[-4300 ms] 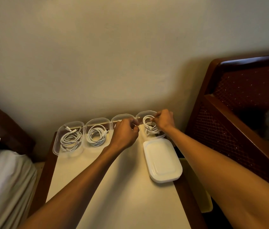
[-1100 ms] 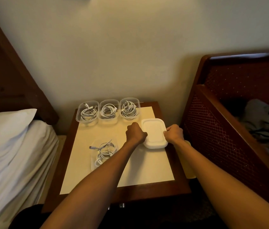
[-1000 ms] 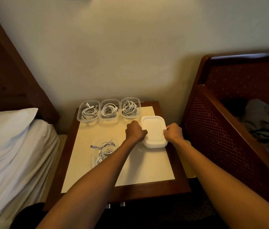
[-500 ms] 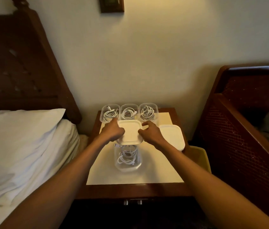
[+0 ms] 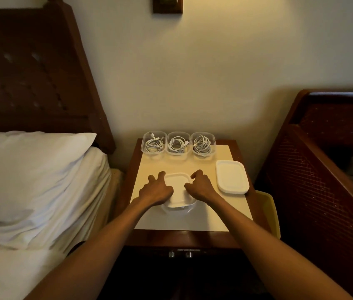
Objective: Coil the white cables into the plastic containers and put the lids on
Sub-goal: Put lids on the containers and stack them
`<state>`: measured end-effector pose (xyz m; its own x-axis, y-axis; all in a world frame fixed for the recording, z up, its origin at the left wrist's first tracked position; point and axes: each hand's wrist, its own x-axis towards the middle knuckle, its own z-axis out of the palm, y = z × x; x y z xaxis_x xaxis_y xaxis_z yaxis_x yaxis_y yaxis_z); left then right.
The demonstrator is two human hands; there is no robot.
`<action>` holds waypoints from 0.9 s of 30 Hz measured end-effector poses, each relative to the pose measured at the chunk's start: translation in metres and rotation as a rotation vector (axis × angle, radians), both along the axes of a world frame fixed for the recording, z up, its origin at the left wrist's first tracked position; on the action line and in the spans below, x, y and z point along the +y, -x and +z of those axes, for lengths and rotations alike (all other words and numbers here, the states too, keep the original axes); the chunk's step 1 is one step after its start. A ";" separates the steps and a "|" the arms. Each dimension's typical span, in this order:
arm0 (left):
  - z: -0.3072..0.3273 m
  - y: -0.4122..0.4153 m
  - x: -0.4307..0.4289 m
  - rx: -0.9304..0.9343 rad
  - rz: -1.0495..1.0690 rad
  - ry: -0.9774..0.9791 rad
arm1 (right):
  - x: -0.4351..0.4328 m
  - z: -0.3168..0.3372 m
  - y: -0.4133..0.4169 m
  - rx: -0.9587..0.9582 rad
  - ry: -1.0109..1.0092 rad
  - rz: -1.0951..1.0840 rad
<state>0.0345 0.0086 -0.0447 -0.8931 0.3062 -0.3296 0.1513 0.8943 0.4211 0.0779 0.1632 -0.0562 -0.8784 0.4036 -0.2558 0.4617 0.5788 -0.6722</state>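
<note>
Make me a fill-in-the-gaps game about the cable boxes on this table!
____ containers at the back stand open.
Their cables are ____ in colour.
The left hand and right hand touch the front lid; spare lids lie to its ____.
Missing words: three, white, right.

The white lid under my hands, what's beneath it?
A clear container; only its front rim shows below the lid. Its contents are hidden by the lid, the left hand and the right hand.
</note>
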 end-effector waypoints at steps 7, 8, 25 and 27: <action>-0.010 -0.006 -0.005 -0.026 -0.056 -0.092 | -0.009 -0.017 -0.009 0.015 0.140 0.056; -0.011 -0.008 -0.006 -0.034 -0.068 -0.112 | -0.011 -0.020 -0.010 0.028 0.146 0.057; -0.025 -0.012 -0.013 0.020 -0.114 -0.113 | -0.032 -0.043 -0.015 0.159 -0.013 -0.068; -0.027 -0.012 -0.014 0.039 -0.110 -0.103 | -0.032 -0.043 -0.014 0.161 -0.018 -0.066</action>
